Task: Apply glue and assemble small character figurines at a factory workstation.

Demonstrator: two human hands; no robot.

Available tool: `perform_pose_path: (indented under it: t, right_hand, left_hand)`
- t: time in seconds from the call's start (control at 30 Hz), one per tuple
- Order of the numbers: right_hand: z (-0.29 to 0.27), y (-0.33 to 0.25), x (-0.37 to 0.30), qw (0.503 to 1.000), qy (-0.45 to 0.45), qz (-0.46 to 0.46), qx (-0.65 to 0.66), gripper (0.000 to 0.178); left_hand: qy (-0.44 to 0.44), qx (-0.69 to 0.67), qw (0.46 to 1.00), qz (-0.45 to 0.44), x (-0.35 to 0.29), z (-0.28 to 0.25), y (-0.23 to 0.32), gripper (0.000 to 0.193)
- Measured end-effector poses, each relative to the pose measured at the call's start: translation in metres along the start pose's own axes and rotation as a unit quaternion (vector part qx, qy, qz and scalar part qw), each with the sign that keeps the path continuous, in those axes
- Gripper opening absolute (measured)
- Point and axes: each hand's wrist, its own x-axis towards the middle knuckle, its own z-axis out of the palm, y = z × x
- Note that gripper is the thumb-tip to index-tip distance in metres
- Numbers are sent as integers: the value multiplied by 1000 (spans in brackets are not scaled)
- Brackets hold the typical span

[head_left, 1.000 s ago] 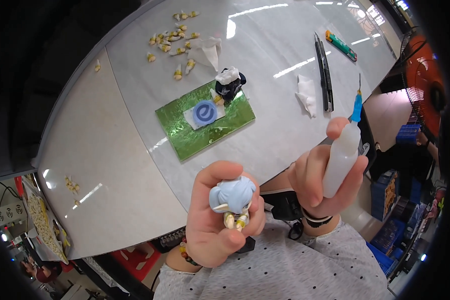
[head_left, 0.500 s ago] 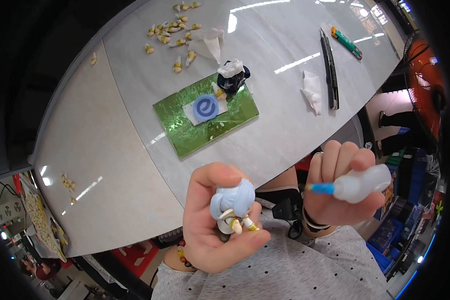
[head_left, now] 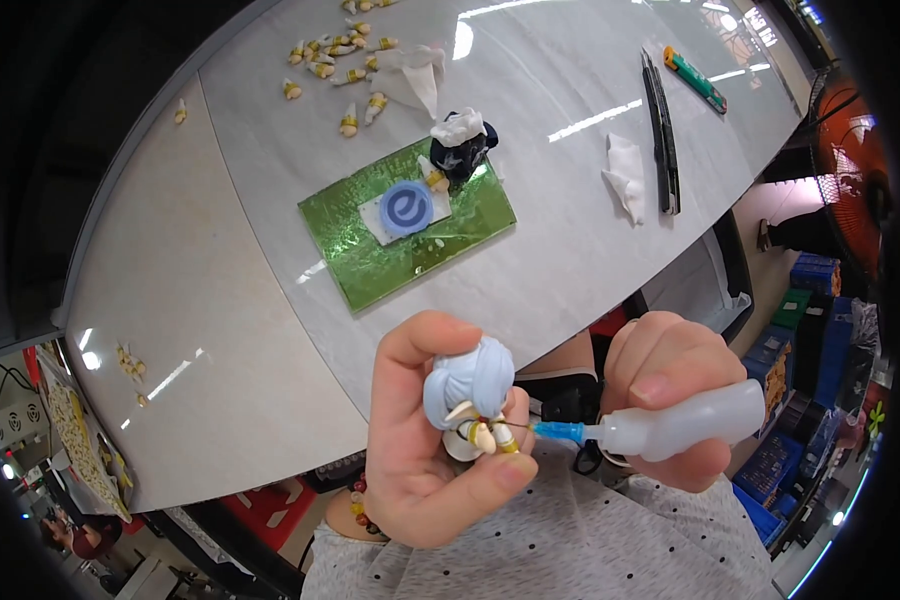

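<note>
A small figurine [head_left: 470, 385] with pale blue hair, a pointed ear and gold-banded white sleeves is gripped in my left hand [head_left: 405, 485], tilted between thumb and fingers. My right hand [head_left: 670, 365] is wrapped around a translucent squeeze bottle [head_left: 685, 422] lying almost level. Its blue needle tip [head_left: 560, 431] points left, with the thin needle's end at or very near the figurine's arms; whether it touches I cannot tell. Beyond my hands, a green slab [head_left: 355, 280] carries a blue disc [head_left: 407, 208] on a white piece, and a dark part with white tissue sits at its far corner.
Several small gold-banded arm parts [head_left: 349, 122] lie at the far left beside a crumpled tissue [head_left: 410, 80]. Black tweezers [head_left: 662, 150], a green utility knife [head_left: 697, 80] and another tissue [head_left: 625, 178] are at the far right. More small parts [head_left: 130, 363] rest on the left table section.
My right hand has turned and brought the squeeze bottle down and left, its needle now at the figurine. The figurine is slightly turned in my left hand.
</note>
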Motion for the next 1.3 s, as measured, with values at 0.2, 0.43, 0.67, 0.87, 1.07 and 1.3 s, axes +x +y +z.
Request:
perform_pose_path:
  t: [0.2,0.43,0.67,0.87,1.07,1.3]
  right_hand:
    - [-6,-14,0,986,-127,18,-111,49]
    - [-15,-15,6,996,36,-40,66,42]
    - [-85,3,57,913,215,26,-345,35]
    - [-156,24,83,910,157,109,-368,44]
    - [-116,12,73,820,169,-51,-545,39]
    - [-75,15,85,786,-81,132,-598,30]
  left_hand:
    - [12,-4,1000,1,-1,0,0,63]
    - [-22,-106,992,-69,4,-9,7,57]
    - [-40,-204,965,-157,2,-14,14,56]
    - [-52,-274,949,-149,-1,-9,10,55]
    - [-45,-208,966,-145,-2,-13,13,55]
    - [-26,-91,992,-88,-9,-4,8,60]
